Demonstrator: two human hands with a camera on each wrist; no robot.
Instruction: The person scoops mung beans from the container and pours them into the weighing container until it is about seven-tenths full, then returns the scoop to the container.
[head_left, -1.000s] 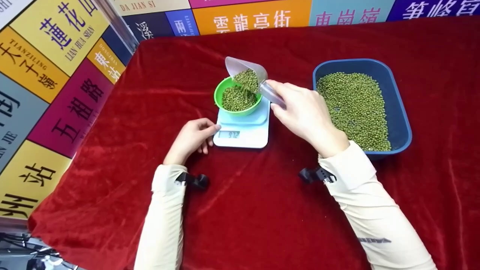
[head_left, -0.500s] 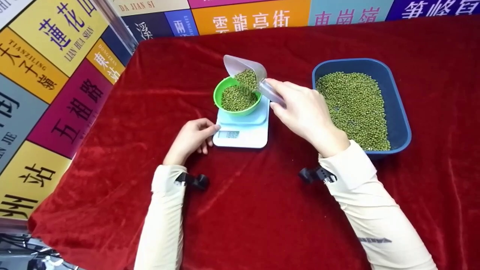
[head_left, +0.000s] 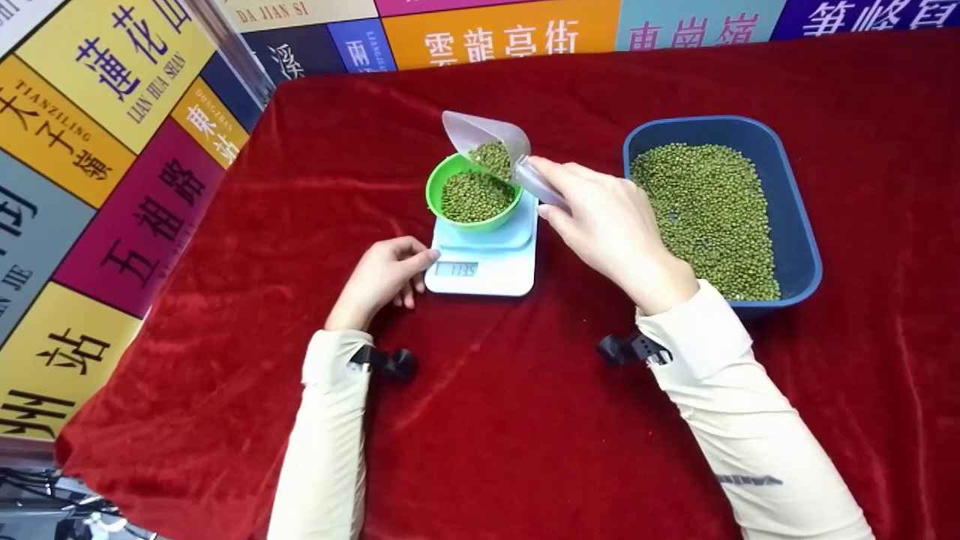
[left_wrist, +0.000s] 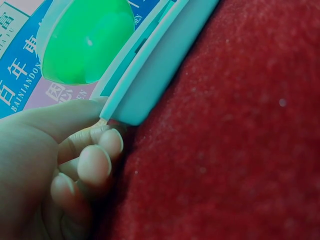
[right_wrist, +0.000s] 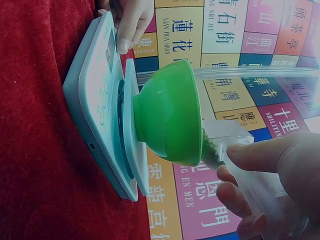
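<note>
My right hand point(head_left: 611, 229) grips the handle of a clear plastic scoop point(head_left: 487, 129), tilted over a green bowl point(head_left: 489, 224). Green mung beans point(head_left: 493, 156) lie in the scoop and more fill much of the bowl. The bowl stands on the platform of a white and pale blue kitchen scale point(head_left: 495, 282), whose display appears to read 113.5. My left hand point(head_left: 382, 274) pinches the scale's near left corner, thumb on top and forefinger at the edge, also plain in the left wrist view. From the right wrist, the scoop point(right_wrist: 250, 187) overlaps the bowl's rim.
To the right stands a dark blue bin point(head_left: 802, 255) with a broad heap of mung beans. A wrinkled red cloth point(head_left: 480, 420) covers the table. Colourful panels with place names point(head_left: 502, 34) rise behind and at left. Cables point(head_left: 45, 487) show beyond the lower left edge.
Beans have run from the scoop into the bowl, and the display has risen from about 97 to about 113. The scoop has shifted slightly left; the left hand stays at the scale.
</note>
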